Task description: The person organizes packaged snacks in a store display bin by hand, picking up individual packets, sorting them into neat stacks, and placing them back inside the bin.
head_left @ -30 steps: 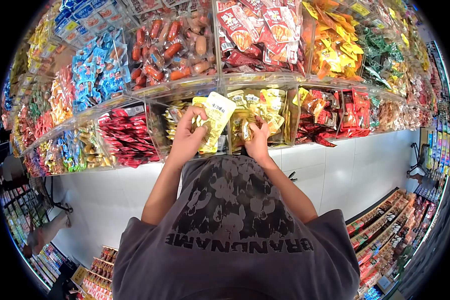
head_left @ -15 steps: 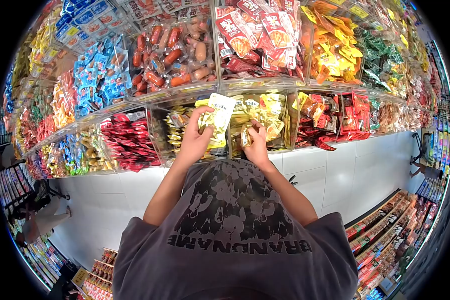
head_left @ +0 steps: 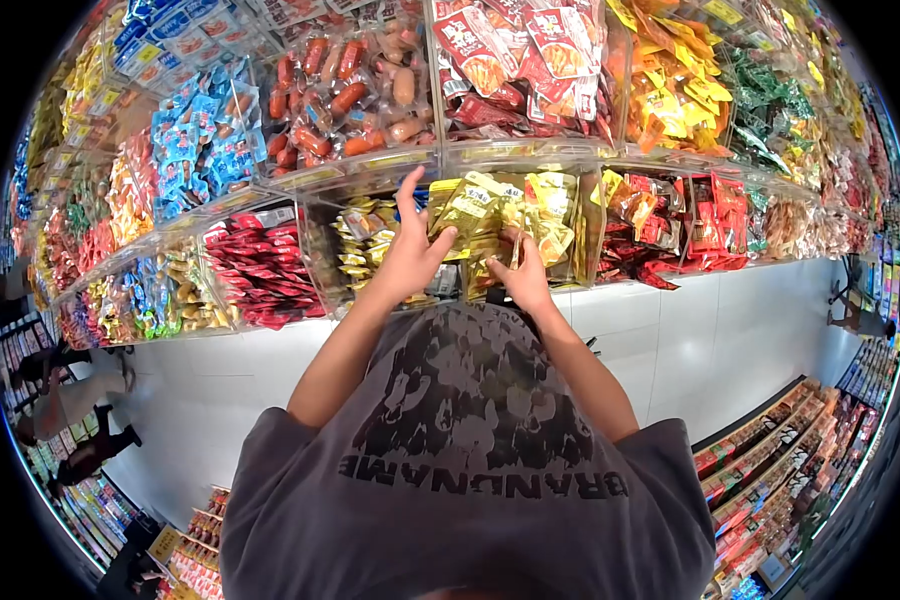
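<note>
- one gold packet [head_left: 471, 205]: slants away and rightward along its long axis, above similar packets [head_left: 554, 214] in a clear bin [head_left: 591, 228].
- left hand [head_left: 412, 262], nearer: thumb and forefinger spread apart; the packet lies to their right.
- right hand [head_left: 524, 277]: i cannot tell whether its fingers pinch anything; the gold packet lies beyond them, leftward.

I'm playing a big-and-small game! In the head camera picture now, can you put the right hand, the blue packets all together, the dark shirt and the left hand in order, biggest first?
1. Dark shirt
2. Blue packets, all together
3. Left hand
4. Right hand
</note>
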### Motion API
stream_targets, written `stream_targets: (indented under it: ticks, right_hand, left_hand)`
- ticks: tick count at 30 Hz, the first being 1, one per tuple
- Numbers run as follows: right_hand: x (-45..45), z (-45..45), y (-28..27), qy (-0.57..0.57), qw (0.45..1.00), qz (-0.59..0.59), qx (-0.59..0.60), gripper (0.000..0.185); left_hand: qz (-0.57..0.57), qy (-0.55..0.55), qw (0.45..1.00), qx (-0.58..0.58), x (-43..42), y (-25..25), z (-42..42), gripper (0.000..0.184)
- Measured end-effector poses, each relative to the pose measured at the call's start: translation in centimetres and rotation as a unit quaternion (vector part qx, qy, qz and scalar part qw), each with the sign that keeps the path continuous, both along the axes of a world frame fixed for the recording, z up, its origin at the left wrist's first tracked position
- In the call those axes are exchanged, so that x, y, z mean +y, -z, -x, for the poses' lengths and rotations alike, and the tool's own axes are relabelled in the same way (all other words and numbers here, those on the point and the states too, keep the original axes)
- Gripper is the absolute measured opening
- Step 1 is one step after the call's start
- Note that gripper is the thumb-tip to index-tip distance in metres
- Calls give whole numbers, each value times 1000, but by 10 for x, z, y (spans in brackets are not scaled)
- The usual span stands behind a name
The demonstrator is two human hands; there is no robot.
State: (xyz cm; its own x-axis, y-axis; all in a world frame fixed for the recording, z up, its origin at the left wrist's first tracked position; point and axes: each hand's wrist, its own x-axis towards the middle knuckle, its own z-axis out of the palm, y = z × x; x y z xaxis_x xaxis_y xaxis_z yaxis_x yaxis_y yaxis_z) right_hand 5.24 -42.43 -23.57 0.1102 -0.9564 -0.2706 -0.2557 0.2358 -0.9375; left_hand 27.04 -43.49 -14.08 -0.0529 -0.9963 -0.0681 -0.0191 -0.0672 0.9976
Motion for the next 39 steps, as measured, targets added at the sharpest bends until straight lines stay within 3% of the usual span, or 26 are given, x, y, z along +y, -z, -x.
stream_targets:
  ticks: [2,3,4,8,11,13,15,16,17,18,22,25,27,28,30,32,35,39]
  right_hand:
    - [-2,2,7,4,1000,2,0,51]
    - [-5,2,4,-6,999,-36,-16,50]
    - [-8,1,0,-16,997,-73,-31,49]
    - [-14,1,6,-70,996,-28,43,47]
    - [-12,3,18,-82,989,22,121,58]
    - [-9,3,20,-97,971,64,209,68]
    - [-3,4,13,-85,970,58,218,69]
    - [-2,4,9,-74,970,53,228,70]
    - [-8,12,18,-114,986,17,122,65]
    - [-10,8,-16,-96,993,-64,-8,54]
    - [-15,23,8,-126,988,-74,-53,49]
    - [-17,28,6,-129,983,-98,-80,51]
    - [-19,29,1,-107,978,-143,-106,50]
    - [-19,31,2,-109,978,-141,-106,50]
    - [-19,33,3,-56,967,-185,-167,47]
    - [-21,35,10,-78,971,-198,-105,42]
    - [-19,35,15,-64,964,-208,-153,38]
    - [-26,35,10,-84,982,-167,-17,33]
  left_hand:
    - [-43,54,997,-33,-4,1,-3,70]
    - [29,46,992,-111,-7,9,0,62]
    - [28,47,992,-112,-9,15,0,62]
    - [-21,71,997,-9,-19,29,13,54]
    - [-51,13,994,92,-25,19,26,46]
    - [-65,11,992,105,-25,22,27,45]
    - [-80,7,990,116,-24,23,23,45]
    - [-122,60,985,102,-21,21,16,43]
    - [-164,115,976,86,-19,20,8,42]
    - [-164,117,976,85,-17,21,2,42]
    - [-162,224,956,97,-10,22,-20,49]
    - [-172,244,953,53,-9,30,-23,43]
    - [-54,269,953,-128,-12,29,-17,41]
    - [-53,267,954,-128,-15,15,-11,41]
    - [-74,274,906,-315,-20,-13,5,28]
    - [-19,233,923,-305,-16,-15,22,22]
    - [16,253,897,-362,-17,-4,42,23]
    - [59,393,780,-484,-26,-2,65,21]
